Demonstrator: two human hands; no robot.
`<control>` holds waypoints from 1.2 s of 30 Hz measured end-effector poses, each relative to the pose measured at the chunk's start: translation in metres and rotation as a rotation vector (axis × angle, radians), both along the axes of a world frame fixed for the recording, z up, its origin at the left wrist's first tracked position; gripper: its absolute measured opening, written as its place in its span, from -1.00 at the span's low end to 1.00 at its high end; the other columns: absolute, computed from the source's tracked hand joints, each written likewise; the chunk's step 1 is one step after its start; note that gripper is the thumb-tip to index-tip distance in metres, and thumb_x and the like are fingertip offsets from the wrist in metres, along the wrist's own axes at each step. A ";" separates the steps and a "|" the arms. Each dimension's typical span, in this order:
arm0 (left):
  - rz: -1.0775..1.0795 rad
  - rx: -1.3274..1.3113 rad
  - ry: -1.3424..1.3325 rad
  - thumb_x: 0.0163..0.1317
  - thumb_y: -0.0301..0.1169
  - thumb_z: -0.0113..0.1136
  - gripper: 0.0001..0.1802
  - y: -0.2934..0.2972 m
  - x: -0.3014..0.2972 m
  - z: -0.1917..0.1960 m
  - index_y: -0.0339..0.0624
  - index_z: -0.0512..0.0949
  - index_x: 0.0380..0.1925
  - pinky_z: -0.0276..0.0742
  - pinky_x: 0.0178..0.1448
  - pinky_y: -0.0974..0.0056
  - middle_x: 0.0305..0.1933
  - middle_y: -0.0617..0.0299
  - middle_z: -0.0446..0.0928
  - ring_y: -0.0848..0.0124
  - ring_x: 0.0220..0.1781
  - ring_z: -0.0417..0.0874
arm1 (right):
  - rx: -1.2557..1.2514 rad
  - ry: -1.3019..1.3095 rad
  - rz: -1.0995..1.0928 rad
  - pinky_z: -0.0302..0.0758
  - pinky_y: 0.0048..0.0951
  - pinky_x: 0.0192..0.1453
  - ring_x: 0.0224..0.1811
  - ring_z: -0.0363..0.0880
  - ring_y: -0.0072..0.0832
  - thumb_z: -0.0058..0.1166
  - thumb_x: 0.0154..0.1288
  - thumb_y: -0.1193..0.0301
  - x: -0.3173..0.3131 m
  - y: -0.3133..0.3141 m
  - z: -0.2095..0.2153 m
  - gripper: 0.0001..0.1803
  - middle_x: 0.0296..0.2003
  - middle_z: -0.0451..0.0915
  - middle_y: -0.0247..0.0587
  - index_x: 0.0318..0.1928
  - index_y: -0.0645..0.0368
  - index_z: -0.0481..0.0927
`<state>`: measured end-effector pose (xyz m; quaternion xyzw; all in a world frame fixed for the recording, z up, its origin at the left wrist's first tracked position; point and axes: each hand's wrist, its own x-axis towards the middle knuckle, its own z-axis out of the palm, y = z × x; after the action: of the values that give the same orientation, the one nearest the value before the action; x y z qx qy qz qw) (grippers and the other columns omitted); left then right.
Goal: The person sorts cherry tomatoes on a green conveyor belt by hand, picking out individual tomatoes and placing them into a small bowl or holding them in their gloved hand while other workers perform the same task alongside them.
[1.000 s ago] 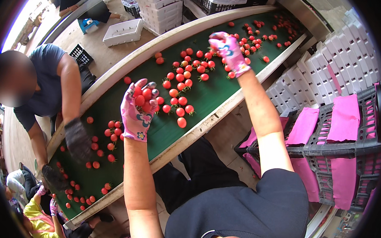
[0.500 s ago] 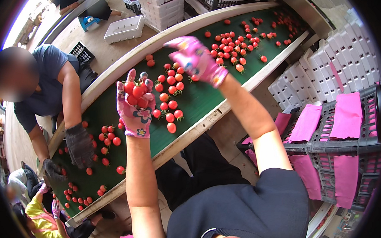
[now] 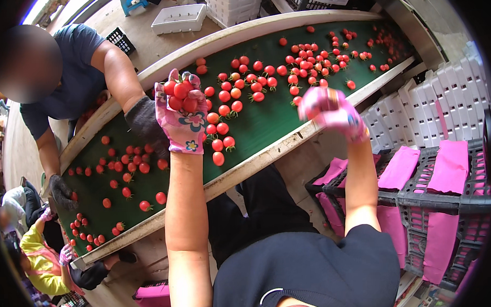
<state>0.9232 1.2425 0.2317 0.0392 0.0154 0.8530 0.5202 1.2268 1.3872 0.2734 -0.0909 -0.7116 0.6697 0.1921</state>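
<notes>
My left hand (image 3: 181,126), in a pink flowered glove, is raised over the green conveyor belt (image 3: 266,134). Its fingers are closed around several red cherry tomatoes (image 3: 181,92) cupped in the palm. Above the belt's near edge is my right hand (image 3: 330,112), gloved the same way. It is smeared by motion, so its fingers and anything in them cannot be made out. Loose cherry tomatoes (image 3: 236,93), some with green stems, lie on the belt between my hands. A thicker cluster of tomatoes (image 3: 312,62) lies farther up the belt, beyond my right hand.
Across the belt a co-worker (image 3: 77,67) in dark gloves reaches over it, one hand close beside my left. White crates (image 3: 433,103) and black crates with pink liners (image 3: 401,194) stand to my right. A white tray (image 3: 178,19) lies beyond the belt.
My right hand has swung right and nearer, from over the tomatoes to the belt's near edge. My left hand still holds its tomatoes. The co-worker's nearer hand has moved toward my left hand.
</notes>
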 end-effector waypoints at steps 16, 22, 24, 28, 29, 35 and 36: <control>0.030 -0.093 0.057 0.34 -0.14 0.12 -0.55 0.007 0.002 -0.006 -0.26 0.44 0.05 0.60 -0.16 0.29 0.00 0.02 0.50 0.19 -0.05 0.55 | 0.254 -0.122 0.339 0.53 -0.41 0.06 -0.04 0.60 -0.43 0.14 0.32 0.49 -0.012 -0.053 0.020 -0.71 -0.09 0.62 -0.17 0.05 0.21 0.56; -0.013 -0.061 0.159 0.32 -0.16 0.14 -0.51 0.006 -0.007 -0.012 -0.34 0.45 0.07 0.59 -0.10 0.26 0.04 -0.06 0.49 0.15 0.01 0.52 | 1.179 -0.606 -0.259 0.49 -0.18 0.12 0.05 0.51 -0.14 0.16 0.15 0.46 -0.134 0.044 -0.059 -0.67 -0.07 0.54 -0.09 -0.03 0.03 0.60; 0.049 -0.076 0.135 0.32 -0.18 0.14 -0.51 0.003 -0.007 -0.013 -0.35 0.44 0.07 0.59 -0.10 0.25 0.04 -0.05 0.49 0.15 0.01 0.52 | 1.318 -0.559 -0.212 0.50 -0.18 0.09 0.01 0.53 -0.13 0.16 0.16 0.43 -0.147 0.037 -0.061 -0.69 -0.12 0.55 -0.10 -0.04 0.01 0.60; 0.064 -0.073 0.083 0.31 -0.20 0.16 -0.53 0.004 -0.004 -0.009 -0.36 0.44 0.06 0.59 -0.11 0.27 0.00 -0.02 0.49 0.17 0.03 0.52 | 1.282 -0.361 -0.097 0.51 -0.16 0.04 -0.05 0.56 -0.15 0.21 0.12 0.44 -0.149 0.020 -0.066 -0.73 -0.18 0.57 -0.14 -0.11 0.04 0.63; 0.059 -0.092 0.111 0.31 -0.20 0.16 -0.52 0.003 0.001 -0.005 -0.36 0.44 0.06 0.58 -0.12 0.28 -0.02 -0.02 0.49 0.17 0.02 0.53 | 1.211 -0.255 -0.106 0.54 -0.21 -0.02 -0.11 0.58 -0.20 0.22 0.12 0.47 -0.144 0.015 -0.065 -0.74 -0.22 0.58 -0.17 -0.13 0.07 0.62; 0.089 -0.159 0.111 0.35 -0.10 0.11 -0.49 0.001 0.003 0.000 -0.24 0.41 0.12 0.60 -0.18 0.30 -0.09 -0.07 0.54 0.19 -0.14 0.58 | -0.114 0.186 -0.474 0.59 -0.49 -0.08 -0.21 0.62 -0.51 0.06 0.06 0.59 -0.094 0.039 -0.028 -0.58 -0.19 0.63 -0.21 0.02 0.23 0.52; 0.121 -0.160 0.103 0.35 -0.10 0.11 -0.49 -0.003 0.003 0.002 -0.25 0.41 0.13 0.60 -0.18 0.29 -0.09 -0.07 0.54 0.19 -0.14 0.58 | -0.223 0.141 -0.488 0.59 -0.50 -0.08 -0.20 0.63 -0.49 -0.02 0.05 0.59 -0.080 0.050 -0.022 -0.57 -0.16 0.62 -0.15 0.01 0.24 0.51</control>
<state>0.9258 1.2392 0.2336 0.0403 0.1126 0.8756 0.4680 1.1465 1.4373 0.2516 -0.2333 -0.5753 0.6826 0.3857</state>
